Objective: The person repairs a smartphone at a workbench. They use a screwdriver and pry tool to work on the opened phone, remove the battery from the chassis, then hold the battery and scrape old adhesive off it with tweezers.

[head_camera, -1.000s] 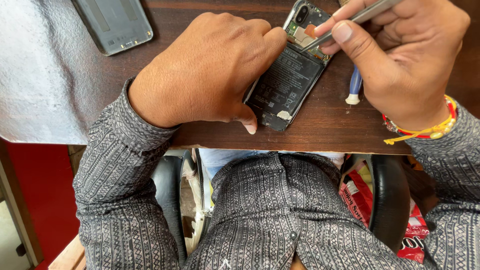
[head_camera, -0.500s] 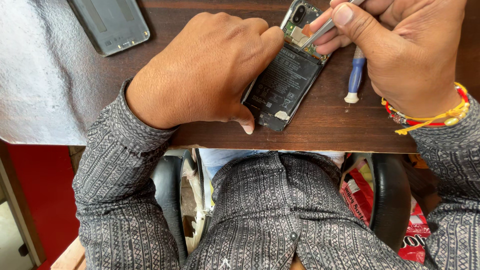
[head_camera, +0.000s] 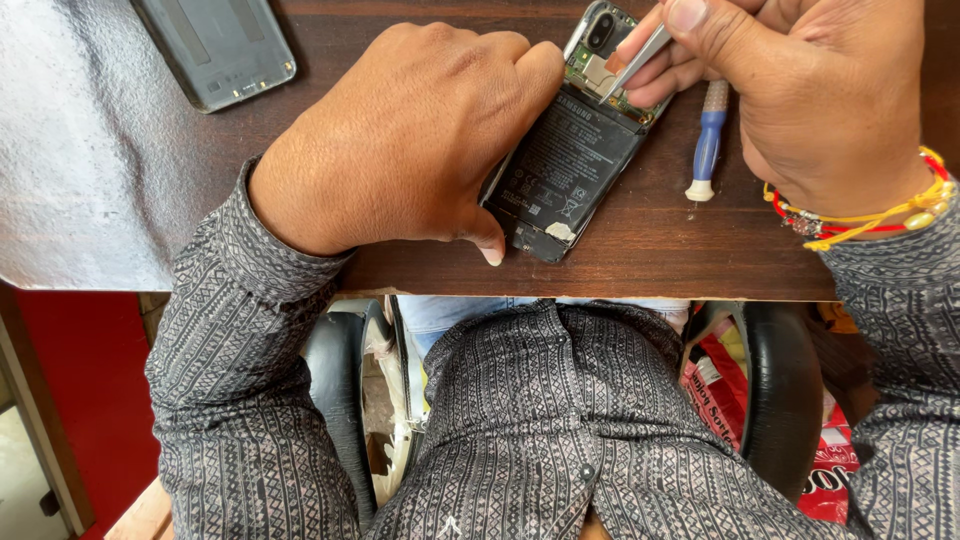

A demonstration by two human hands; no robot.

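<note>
Opened phone [head_camera: 565, 165] lies tilted on dark wooden table [head_camera: 660, 250], back off, black battery and circuit board exposed, top end toward 1 o'clock. Left hand [head_camera: 400, 140] curled over phone's left edge, fingers clamped on it, thumb at bottom corner. Right hand [head_camera: 810, 100] at 2 o'clock, fingers pinched on metal tweezers [head_camera: 640, 55], tip touching board near camera. Blue-handled screwdriver [head_camera: 705, 140] just beside phone, 3 o'clock side. Grey back cover [head_camera: 215, 45] at 10 o'clock, well apart.
</note>
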